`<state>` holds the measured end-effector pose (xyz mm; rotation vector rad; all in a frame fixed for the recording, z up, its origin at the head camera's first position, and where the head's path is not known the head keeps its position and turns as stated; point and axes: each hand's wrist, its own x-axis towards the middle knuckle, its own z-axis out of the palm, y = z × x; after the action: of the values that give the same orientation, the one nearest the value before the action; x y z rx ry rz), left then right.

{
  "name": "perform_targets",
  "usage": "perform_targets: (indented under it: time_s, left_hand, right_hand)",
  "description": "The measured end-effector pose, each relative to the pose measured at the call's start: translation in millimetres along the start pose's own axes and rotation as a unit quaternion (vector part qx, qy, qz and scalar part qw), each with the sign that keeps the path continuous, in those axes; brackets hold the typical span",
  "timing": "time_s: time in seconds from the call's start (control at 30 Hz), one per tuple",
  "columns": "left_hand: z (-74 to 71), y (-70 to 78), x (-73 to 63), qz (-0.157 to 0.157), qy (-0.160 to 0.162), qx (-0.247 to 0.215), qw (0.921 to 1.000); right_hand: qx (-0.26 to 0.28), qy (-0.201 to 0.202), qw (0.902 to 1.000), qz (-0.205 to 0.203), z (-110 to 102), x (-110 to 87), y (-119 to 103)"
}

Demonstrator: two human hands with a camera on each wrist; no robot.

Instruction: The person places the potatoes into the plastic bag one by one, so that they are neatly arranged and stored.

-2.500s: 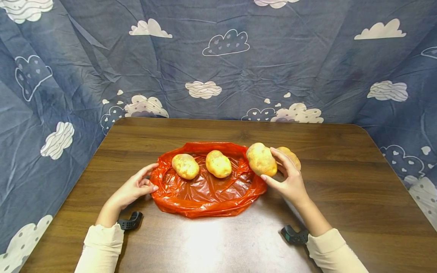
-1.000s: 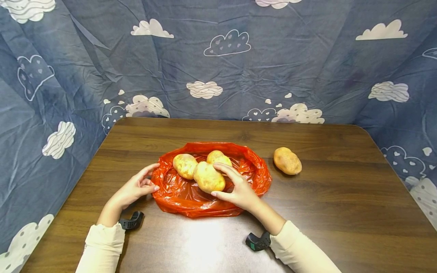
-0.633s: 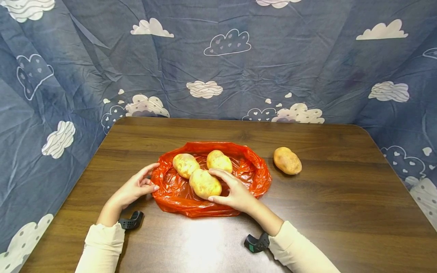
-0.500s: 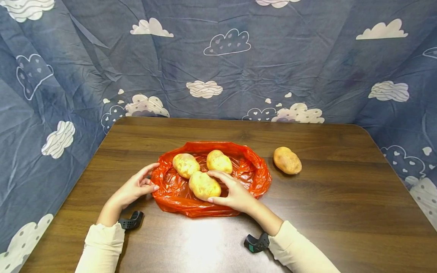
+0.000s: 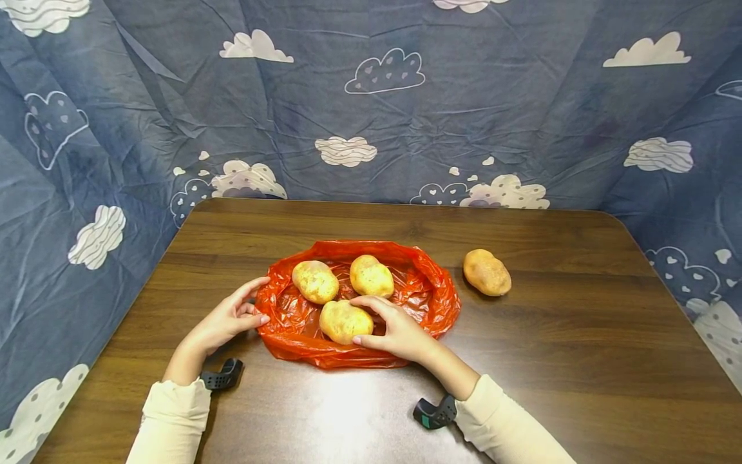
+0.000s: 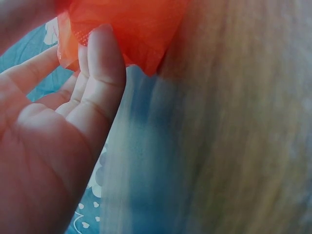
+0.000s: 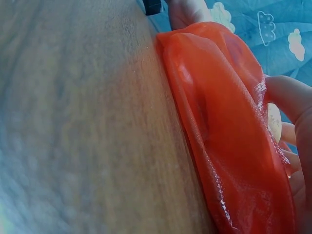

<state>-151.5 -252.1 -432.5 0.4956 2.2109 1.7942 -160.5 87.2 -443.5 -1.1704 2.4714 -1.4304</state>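
Note:
A red plastic bag lies spread wide on the table, its sides rolled into a low rim. Inside sit three potatoes: a left one, a back one and a front one. My right hand holds the front potato between thumb and fingers, low in the bag by its near rim. At the bag's left end, my left hand holds the rim with thumb and bent fingers. The left wrist view has the red plastic at those fingers. In the right wrist view the bag's wall hides most of the held potato.
Another potato lies on the wooden table to the right of the bag. A dark blue cloth with white clouds hangs behind and beside the table. Each wrist wears a black device, one near the left sleeve.
My right hand has carried a potato from the bag's right side leftward and down into the front of the bag. It is lower than half a second ago. My left hand stays put.

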Motion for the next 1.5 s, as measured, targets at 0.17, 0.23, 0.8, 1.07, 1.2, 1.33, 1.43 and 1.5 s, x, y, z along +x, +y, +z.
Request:
perform_targets:
  time_s: [0.17,0.23,0.8,1.07,1.2,1.33,1.43,1.5]
  left_hand:
    - [-0.3,-0.2,-0.3,0.001,0.000,0.002,1.0000]
    - [-0.4,-0.4,-0.2,0.002,0.000,0.002,1.0000]
    - [-0.1,-1.7,-0.1,0.002,0.000,0.002,1.0000]
    - [0.0,-0.8,0.0,0.002,-0.001,0.000,1.0000]
    - [-0.2,-0.6,0.0,0.002,0.000,0.000,1.0000]
    - [-0.2,-0.4,-0.3,0.001,-0.001,0.000,1.0000]
    - [-0.2,0.1,-0.5,0.001,-0.002,0.002,1.0000]
    - [-0.3,0.3,-0.5,0.002,-0.002,0.002,1.0000]
  right_hand:
    - [0.008,0.006,0.9999,-0.003,0.5,-0.3,1.1]
    - [0.008,0.010,0.9999,-0.003,0.5,-0.6,1.3]
    - [0.023,0.046,0.9985,-0.017,-14.3,0.1,-6.5]
    - [0.012,0.094,0.9953,-0.017,-32.4,-0.4,-11.3]
    - [0.002,0.121,0.9925,-0.016,-49.1,-0.8,-33.7]
    - [0.005,0.137,0.9904,-0.018,-64.0,-2.8,-46.0]
    - [0.014,0.153,0.9879,-0.019,-71.1,-4.7,-41.7]
    - [0.019,0.165,0.9857,-0.024,-75.4,-5.7,-38.9]
